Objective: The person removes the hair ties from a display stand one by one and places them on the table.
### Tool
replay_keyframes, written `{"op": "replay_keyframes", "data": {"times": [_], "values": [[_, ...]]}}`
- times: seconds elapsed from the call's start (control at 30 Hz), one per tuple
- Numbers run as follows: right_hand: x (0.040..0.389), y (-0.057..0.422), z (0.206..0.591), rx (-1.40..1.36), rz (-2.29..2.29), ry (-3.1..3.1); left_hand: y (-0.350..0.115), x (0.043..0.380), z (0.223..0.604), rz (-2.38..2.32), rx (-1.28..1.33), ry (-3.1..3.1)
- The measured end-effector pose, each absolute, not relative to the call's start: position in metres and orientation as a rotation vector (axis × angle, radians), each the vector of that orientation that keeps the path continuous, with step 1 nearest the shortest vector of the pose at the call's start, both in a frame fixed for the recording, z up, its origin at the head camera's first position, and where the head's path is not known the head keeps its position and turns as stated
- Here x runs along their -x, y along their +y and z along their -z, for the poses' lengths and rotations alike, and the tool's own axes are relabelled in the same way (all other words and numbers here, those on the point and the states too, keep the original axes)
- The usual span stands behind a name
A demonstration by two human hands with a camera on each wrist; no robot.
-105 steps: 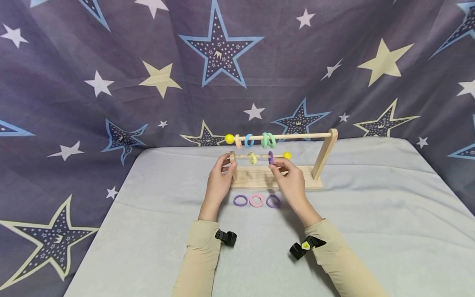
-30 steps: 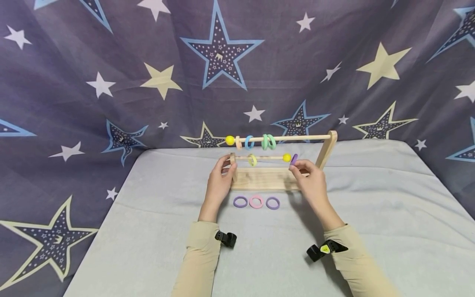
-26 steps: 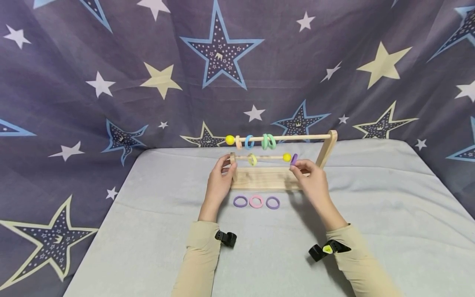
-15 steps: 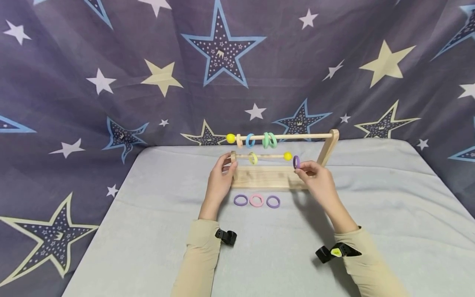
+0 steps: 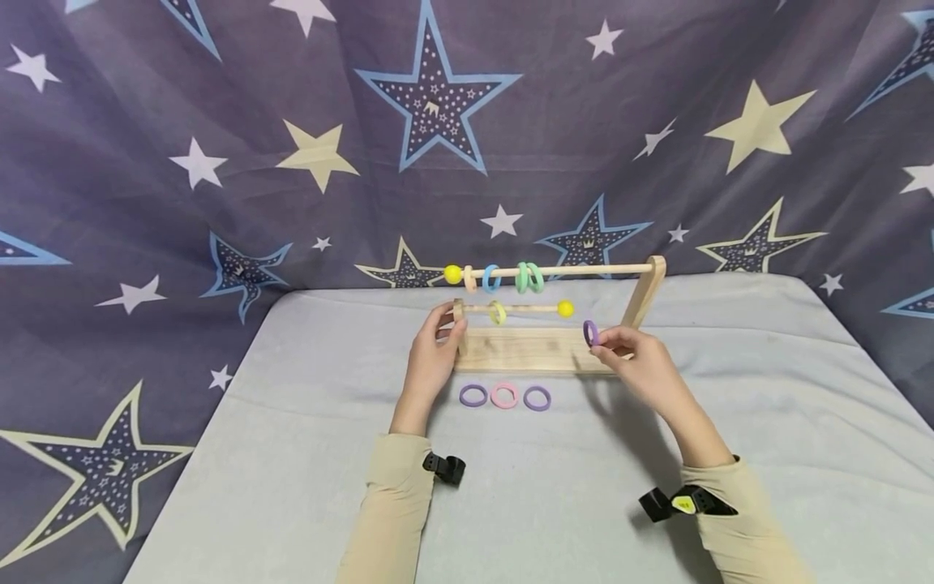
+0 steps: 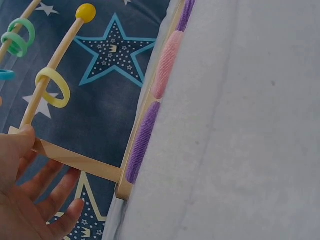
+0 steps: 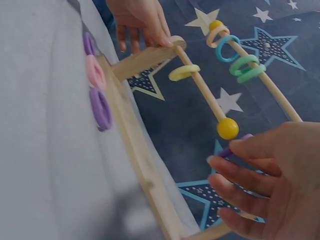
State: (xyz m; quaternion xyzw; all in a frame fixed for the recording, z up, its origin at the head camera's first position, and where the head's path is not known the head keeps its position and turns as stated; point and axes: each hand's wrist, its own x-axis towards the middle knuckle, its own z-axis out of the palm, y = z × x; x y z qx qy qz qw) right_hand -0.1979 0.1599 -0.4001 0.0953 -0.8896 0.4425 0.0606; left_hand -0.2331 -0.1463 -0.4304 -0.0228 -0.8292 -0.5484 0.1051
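At the left end of a wooden rack (image 5: 525,354), my left hand (image 5: 434,353) grips the top of the short upright (image 6: 80,159) between thumb and fingers. My right hand (image 5: 645,369) pinches a purple hair tie (image 5: 586,332) between thumb and fingertips. This tie is off the rod, right of and slightly below the yellow ball (image 5: 565,308) on the lower rod's free end. One yellow hair tie (image 5: 498,312) hangs on that rod. The upper rod (image 5: 584,268) carries a peach hair tie (image 5: 470,281), a blue one (image 5: 490,280) and two green ones (image 5: 521,277).
In front of the rack, two purple hair ties (image 5: 473,405) and a pink one (image 5: 504,405) lie in a row on the grey cloth (image 5: 525,503). A tall upright (image 5: 645,294) bears the upper rod at the right. Behind hangs a star-patterned curtain (image 5: 554,146).
My right hand has drawn the purple hair tie rightward along the lower rod, off past the yellow ball, then a little down and further right. My left hand has stayed on the upright.
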Motion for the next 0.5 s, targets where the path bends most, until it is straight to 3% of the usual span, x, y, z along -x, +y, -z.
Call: {"op": "replay_keyframes", "data": {"times": [0.5], "values": [[0.200,0.176,0.399,-0.505,-1.243,-2.820,-0.146,0.234,0.432,1.615,0.071,-2.443]]}}
